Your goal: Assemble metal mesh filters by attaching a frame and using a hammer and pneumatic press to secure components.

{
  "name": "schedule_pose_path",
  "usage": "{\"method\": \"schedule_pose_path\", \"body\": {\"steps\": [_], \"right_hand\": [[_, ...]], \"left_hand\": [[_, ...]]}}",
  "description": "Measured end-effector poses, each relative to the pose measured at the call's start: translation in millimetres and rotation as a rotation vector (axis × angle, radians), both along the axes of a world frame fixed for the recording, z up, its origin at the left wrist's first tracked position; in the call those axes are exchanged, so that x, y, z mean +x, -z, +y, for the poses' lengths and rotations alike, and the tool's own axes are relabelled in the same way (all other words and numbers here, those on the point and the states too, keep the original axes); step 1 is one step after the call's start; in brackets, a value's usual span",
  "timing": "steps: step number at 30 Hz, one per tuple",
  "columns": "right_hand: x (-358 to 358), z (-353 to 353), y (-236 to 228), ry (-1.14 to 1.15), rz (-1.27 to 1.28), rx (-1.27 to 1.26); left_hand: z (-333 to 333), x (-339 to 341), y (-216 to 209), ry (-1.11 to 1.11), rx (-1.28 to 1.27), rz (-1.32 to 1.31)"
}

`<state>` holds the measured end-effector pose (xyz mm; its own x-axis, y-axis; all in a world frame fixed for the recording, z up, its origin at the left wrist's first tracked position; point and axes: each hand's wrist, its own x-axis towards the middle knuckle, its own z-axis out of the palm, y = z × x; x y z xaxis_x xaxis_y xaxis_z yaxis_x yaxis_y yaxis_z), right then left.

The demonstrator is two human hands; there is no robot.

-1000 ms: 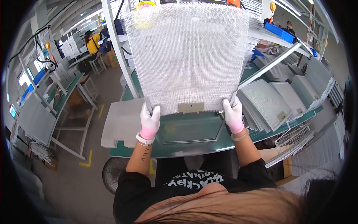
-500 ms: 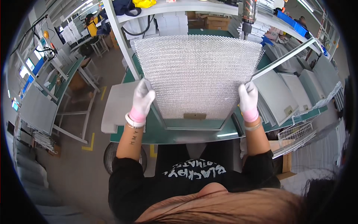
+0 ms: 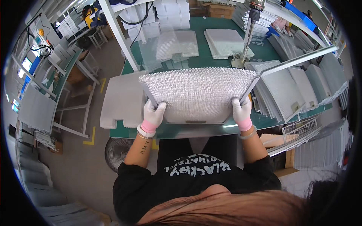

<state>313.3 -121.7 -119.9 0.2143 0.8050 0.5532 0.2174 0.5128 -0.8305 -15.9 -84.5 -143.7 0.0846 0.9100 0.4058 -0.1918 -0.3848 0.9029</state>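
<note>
A silvery metal mesh panel (image 3: 200,96) is held up in front of me over the near part of the green table. It is tilted, its far edge raised and its near edge low, close to the tabletop. Grey metal edging runs along both its sides, and a small metal plate (image 3: 196,121) shows at the near edge. My left hand (image 3: 154,112), in a white glove with a pink cuff, is closed on the left edging. My gloved right hand (image 3: 241,109) is closed on the right edging, thumb on the mesh side.
Beyond the panel, the green table (image 3: 201,23) carries a stack of mesh sheets (image 3: 227,42) and a power screwdriver (image 3: 253,22) hanging above. White panels (image 3: 122,98) lie at the left, with framed panels (image 3: 281,88) leaning at the right. A fan (image 3: 117,152) stands below.
The panel has come down and tipped flatter, uncovering the mesh stacks behind it. Both my hands have moved down and slightly inward, keeping their hold on its sides.
</note>
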Motion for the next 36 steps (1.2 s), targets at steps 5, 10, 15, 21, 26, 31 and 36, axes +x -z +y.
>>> {"method": "schedule_pose_path", "body": {"steps": [5,10,15,21,26,31,36], "right_hand": [[23.1,1.1,-47.2,-0.239,0.135,0.006],[12.0,5.7,-104.7,-0.277,-0.008,0.107],[9.1,-17.9,-84.3,-0.212,0.101,0.234],[13.6,-80.5,-60.1,-0.463,-0.026,0.33],[15.2,-100.8,-50.6,-0.686,-0.054,0.35],[22.0,-97.2,-36.4,-0.724,-0.001,0.376],[19.7,-102.0,-32.3,-0.721,0.069,0.392]], "left_hand": [[9.5,-22.4,-71.9,0.255,0.162,0.117],[5.2,-14.1,-96.5,0.039,0.166,0.05],[-29.6,6.1,-96.4,0.183,0.469,0.051],[-34.8,-6.8,-31.0,0.742,0.439,0.439],[-22.4,-13.7,17.3,0.552,0.406,0.957],[-10.6,-31.9,8.8,0.517,0.326,1.185],[28.0,-44.2,-21.1,0.856,0.02,0.983]]}}
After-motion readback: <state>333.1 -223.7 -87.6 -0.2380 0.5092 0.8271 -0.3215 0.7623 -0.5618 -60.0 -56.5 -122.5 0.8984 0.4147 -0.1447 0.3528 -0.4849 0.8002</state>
